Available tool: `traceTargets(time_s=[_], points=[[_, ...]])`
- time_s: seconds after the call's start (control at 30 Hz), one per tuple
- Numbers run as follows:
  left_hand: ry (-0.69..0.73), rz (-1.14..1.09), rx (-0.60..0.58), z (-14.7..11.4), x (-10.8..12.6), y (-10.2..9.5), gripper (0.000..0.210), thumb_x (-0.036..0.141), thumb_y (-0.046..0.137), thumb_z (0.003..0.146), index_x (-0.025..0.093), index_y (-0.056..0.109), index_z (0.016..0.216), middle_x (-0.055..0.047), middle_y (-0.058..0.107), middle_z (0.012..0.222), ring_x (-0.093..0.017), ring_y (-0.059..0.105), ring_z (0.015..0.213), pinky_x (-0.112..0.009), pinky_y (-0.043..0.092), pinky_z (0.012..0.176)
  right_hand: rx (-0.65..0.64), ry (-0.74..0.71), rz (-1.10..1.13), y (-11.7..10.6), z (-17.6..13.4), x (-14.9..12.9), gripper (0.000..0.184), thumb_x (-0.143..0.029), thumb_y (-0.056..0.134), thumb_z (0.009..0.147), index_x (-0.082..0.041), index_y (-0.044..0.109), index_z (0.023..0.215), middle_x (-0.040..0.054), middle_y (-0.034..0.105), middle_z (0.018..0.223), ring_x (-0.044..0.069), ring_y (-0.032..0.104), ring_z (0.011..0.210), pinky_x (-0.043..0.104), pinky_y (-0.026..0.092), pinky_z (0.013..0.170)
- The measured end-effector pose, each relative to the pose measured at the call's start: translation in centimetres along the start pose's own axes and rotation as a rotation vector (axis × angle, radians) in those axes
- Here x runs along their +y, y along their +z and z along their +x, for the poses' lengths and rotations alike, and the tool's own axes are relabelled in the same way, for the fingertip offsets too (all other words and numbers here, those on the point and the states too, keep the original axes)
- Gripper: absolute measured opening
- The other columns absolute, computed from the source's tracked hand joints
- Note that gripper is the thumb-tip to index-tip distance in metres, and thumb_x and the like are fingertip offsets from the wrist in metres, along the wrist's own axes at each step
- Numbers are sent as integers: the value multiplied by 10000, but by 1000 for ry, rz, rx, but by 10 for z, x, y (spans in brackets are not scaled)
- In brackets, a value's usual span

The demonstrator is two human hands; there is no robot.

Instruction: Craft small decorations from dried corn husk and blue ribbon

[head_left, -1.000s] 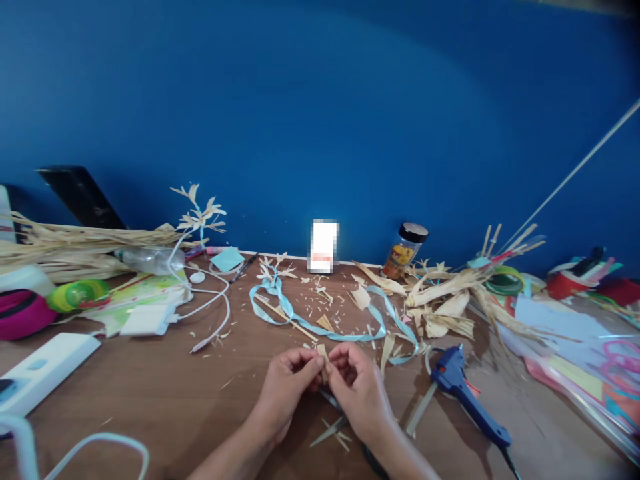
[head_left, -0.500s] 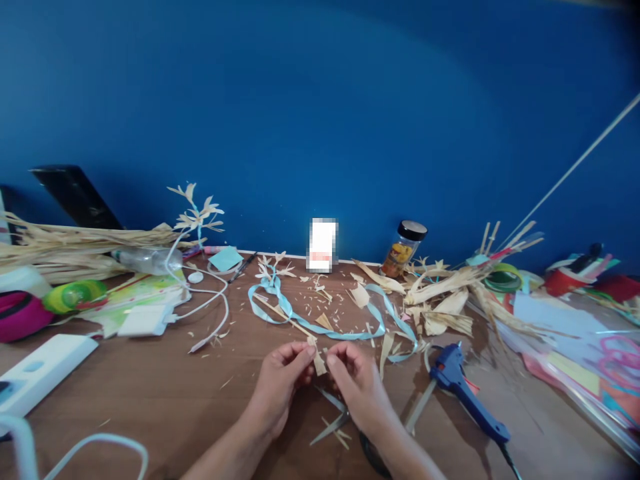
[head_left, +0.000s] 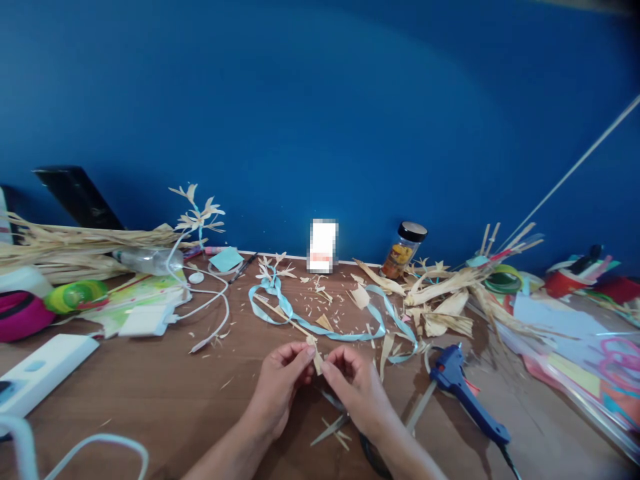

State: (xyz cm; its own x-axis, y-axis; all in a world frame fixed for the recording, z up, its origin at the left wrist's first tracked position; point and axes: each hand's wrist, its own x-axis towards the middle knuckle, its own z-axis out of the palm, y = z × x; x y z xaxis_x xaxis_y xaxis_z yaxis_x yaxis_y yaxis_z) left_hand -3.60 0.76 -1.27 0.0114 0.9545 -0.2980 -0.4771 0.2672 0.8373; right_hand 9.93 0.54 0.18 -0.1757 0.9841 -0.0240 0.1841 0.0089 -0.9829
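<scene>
Between my two hands is a small pale piece of dried husk (head_left: 317, 360), narrow at the top and wider below. My left hand (head_left: 285, 377) pinches its upper end between thumb and forefinger. The thumb and fingers of my right hand (head_left: 356, 380) close on its lower right edge. A thin stick (head_left: 280, 312) runs up to my left fingertips; whether they hold it I cannot tell. Scissors (head_left: 330, 430) lie partly hidden under my right hand, their blades apart. Beyond my hands a light blue ribbon (head_left: 350, 335) curls across the table, with a husk flower (head_left: 274, 268) at its left end.
A blue glue gun (head_left: 467, 393) lies to the right, near husk scraps (head_left: 445, 313) and a lidded jar (head_left: 399, 250). White cables (head_left: 220, 313), a power strip (head_left: 47, 377) and a clear bottle (head_left: 150, 260) are on the left. A bright phone-like screen (head_left: 323, 245) stands against the wall.
My right thumb and fingers have moved slightly left and now meet the husk piece. The husk has turned a little in my left fingers.
</scene>
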Motion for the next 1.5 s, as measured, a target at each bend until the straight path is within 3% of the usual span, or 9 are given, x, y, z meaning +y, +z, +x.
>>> traceTargets(time_s=[0.4, 0.53, 0.7, 0.97, 1.1, 1.27, 1.4, 1.5], points=[[-6, -73, 85, 4, 2, -4, 215, 283, 721, 640, 119, 640, 753, 35, 541, 558, -30, 451, 491, -123, 379, 471, 35, 15, -50, -1, 4, 11, 190, -290, 515, 780, -170, 477, 638, -65, 403, 478, 72, 354, 441, 180, 290, 427], [-2, -65, 91, 4, 1, -4, 223, 282, 727, 631, 115, 637, 749, 35, 540, 554, -31, 450, 488, -125, 379, 468, 106, -27, -109, -1, 3, 6, 169, -297, 531, 777, -163, 531, 674, -26, 505, 548, 102, 449, 497, 198, 366, 476], [-7, -43, 87, 3, 2, -1, 232, 284, 731, 622, 115, 628, 745, 34, 546, 556, -35, 456, 490, -131, 378, 468, 251, -91, -168, -6, 4, 7, 213, -299, 530, 791, -156, 587, 937, 69, 644, 821, 179, 594, 714, 265, 467, 660], [19, 25, 68, 0, 1, 1, 227, 293, 721, 632, 134, 600, 741, 40, 549, 567, -41, 457, 497, -137, 369, 472, 374, -132, -171, -15, 5, 6, 185, -330, 510, 811, -162, 578, 850, 34, 621, 698, 153, 568, 605, 234, 453, 565], [18, 57, 36, 0, 0, 0, 211, 286, 710, 646, 130, 574, 686, 51, 511, 523, -33, 414, 471, -131, 336, 456, 426, -248, -305, -21, 8, 9, 143, -253, 484, 815, -173, 602, 832, 60, 622, 804, 177, 574, 723, 267, 450, 650], [44, 81, 5, 2, -1, 0, 199, 262, 700, 658, 138, 544, 663, 52, 507, 519, -36, 410, 467, -135, 320, 452, 333, -349, -343, -19, 5, 1, 186, -201, 454, 823, -185, 632, 874, 68, 605, 880, 178, 564, 803, 264, 438, 698], [46, 71, -25, 2, -2, 0, 196, 249, 709, 648, 134, 551, 652, 55, 493, 513, -36, 406, 459, -140, 325, 447, 102, -252, -284, -8, 0, -5, 140, -263, 525, 800, -174, 630, 829, 46, 600, 801, 156, 557, 705, 234, 435, 627], [35, 54, -46, 0, -2, 1, 190, 250, 716, 640, 130, 569, 658, 51, 505, 517, -35, 410, 454, -138, 326, 435, 35, -154, -251, -3, 0, -3, 176, -297, 529, 799, -162, 606, 719, 18, 577, 693, 133, 524, 625, 217, 411, 577]])
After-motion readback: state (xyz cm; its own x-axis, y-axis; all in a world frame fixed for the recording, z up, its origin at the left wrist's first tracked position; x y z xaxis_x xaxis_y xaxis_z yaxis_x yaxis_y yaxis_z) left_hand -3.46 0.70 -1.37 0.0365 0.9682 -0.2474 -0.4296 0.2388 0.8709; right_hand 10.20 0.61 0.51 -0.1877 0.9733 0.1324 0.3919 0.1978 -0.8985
